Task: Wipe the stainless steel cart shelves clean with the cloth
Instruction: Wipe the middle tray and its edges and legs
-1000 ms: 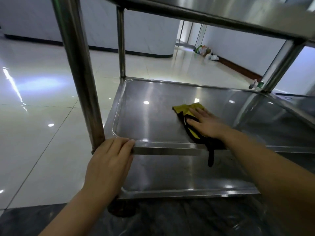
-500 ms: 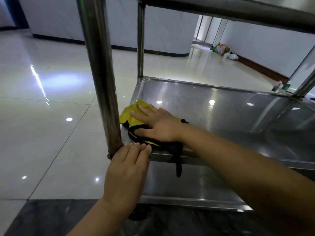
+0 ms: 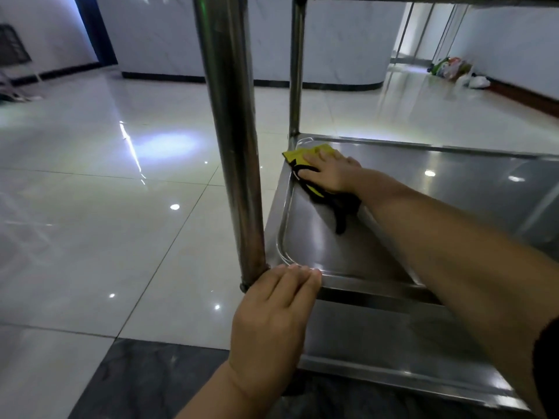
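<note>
Presses the yellow-black cloth point(image 3: 305, 154) flat with right hand point(image 3: 331, 173), fingers straight, at the 11 o'clock corner of the shelf point(image 3: 453, 189). Rests left hand point(image 3: 272, 322), fingers relaxed, on shelf rim at 7 o'clock, just beside the post point(image 3: 233, 146).

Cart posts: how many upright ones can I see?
2. The near post stands beside the left hand; the far post stands at the shelf's far corner, by the cloth. Any on the right lie outside the picture.
</note>
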A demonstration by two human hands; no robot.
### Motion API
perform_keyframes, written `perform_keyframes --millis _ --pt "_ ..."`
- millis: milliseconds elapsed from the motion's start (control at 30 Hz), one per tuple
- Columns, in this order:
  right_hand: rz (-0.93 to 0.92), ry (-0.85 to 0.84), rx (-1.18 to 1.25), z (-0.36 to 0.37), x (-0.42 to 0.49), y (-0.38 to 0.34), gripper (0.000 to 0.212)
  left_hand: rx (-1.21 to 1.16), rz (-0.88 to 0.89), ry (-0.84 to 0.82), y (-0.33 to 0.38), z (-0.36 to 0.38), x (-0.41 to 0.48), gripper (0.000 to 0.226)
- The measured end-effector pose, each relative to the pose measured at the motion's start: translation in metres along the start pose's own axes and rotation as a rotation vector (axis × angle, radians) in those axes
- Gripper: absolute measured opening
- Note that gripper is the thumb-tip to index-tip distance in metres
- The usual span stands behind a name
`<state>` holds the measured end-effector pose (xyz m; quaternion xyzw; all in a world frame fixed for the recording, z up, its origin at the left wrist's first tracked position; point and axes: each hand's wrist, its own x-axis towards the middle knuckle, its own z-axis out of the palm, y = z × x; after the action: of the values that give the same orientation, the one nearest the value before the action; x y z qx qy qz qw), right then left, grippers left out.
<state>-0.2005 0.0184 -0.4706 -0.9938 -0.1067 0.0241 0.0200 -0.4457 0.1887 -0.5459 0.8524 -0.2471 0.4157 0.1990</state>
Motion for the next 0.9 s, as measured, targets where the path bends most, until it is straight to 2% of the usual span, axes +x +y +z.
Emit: perform_keyframes --millis 100,200,267,333,500,700,800,900 --pt "-0.219 0.023 -0.024 0.003 -0.041 -0.027 0.064 -0.004 -0.007 0.033 -0.001 0.003 -0.002 0.024" --pt "-0.415 -0.066 -0.051 0.009 -0.091 -0.051 0.066 0.011 -0.013 0.050 -0.002 0.008 -0.004 0.024" --pt "-0.483 -0.123 -0.044 0.010 -0.110 -0.054 0.067 0.031 0.000 0.055 -0.002 0.009 -0.006 0.023" --pt "-0.496 -0.110 -0.035 0.008 -0.106 -0.052 0.069 0.040 0.011 0.051 -0.001 0.009 -0.005 0.022" --pt "-0.399 -0.039 -0.002 0.004 -0.037 -0.035 0.077 0.021 0.022 0.014 -0.003 0.007 -0.004 0.020" --pt "-0.060 0.041 0.051 0.005 0.016 -0.026 0.065 0.013 0.026 0.029 -0.004 0.007 -0.003 0.021" --pt "-0.025 0.045 0.061 0.006 0.004 -0.035 0.065 0.026 0.028 0.007 -0.003 0.006 -0.003 0.026" --pt "-0.064 0.036 0.072 0.007 -0.025 -0.045 0.069 0.040 0.011 -0.005 -0.002 0.005 -0.003 0.023"
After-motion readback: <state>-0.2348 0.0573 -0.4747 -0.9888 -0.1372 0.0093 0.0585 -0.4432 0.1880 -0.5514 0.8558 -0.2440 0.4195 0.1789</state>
